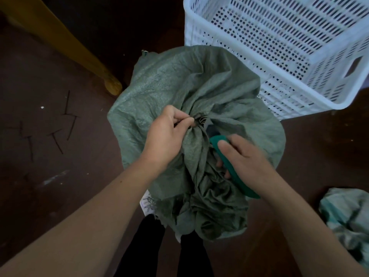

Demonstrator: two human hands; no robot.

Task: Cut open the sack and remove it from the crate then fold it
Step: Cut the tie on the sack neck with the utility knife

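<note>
A green woven sack [159, 90] fills the middle of the view, its mouth gathered and tied into a knot [199, 121]. My left hand [167, 134] pinches the bunched fabric right beside that knot. My right hand [243, 154] grips green-handled scissors [229, 168], held against the sack just below and right of the knot; the blades are hidden in the folds. What the sack covers is not visible.
A white perforated plastic crate [279, 47] stands behind the sack at the upper right. A yellow furniture leg [79, 48] slants across the upper left. A crumpled pale-green sack [347, 218] lies at the right edge on the dark floor [60, 156].
</note>
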